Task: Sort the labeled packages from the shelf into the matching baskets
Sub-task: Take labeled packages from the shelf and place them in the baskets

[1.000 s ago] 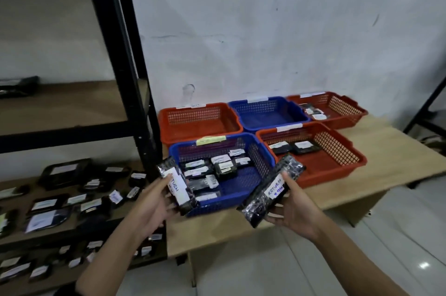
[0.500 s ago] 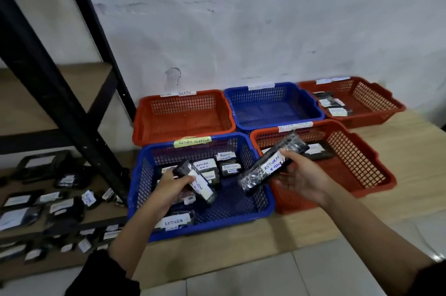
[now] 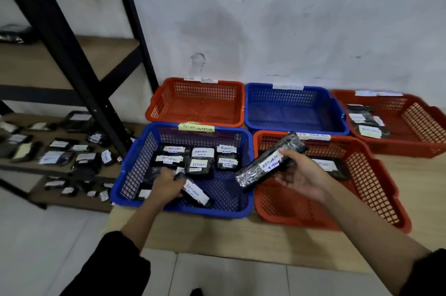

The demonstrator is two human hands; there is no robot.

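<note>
**Two labelled packages held over the front baskets**

The left hand (image 3: 166, 183) had its grip closed around one end of a small black package (image 3: 196, 193) with a white label reading RETURN; the package lay low inside the front blue basket (image 3: 135, 163), near its front wall. The right hand (image 3: 301, 173) held a longer black package (image 3: 268, 163), thumb on top and fingers curled beneath, its label also reading RETURN. That package was tilted, its far end raised, and hung over the meeting rims of the blue basket and the front red basket (image 3: 376, 182).

The blue basket carried a yellow tag reading RETURN OVERDUE on its back rim and held several black packages (image 3: 202, 159) with white labels. A dark package lay in the front red basket, partly hidden by the right hand. Behind stood a back red basket (image 3: 156, 107), a back blue basket (image 3: 337, 114), and a far-right red basket (image 3: 422, 122) holding a few labelled packages.

All five baskets sat on a wooden worktop (image 3: 217, 235) against a white wall. To the left, a black-framed shelf (image 3: 21, 165) bore many more labelled packages.
</note>
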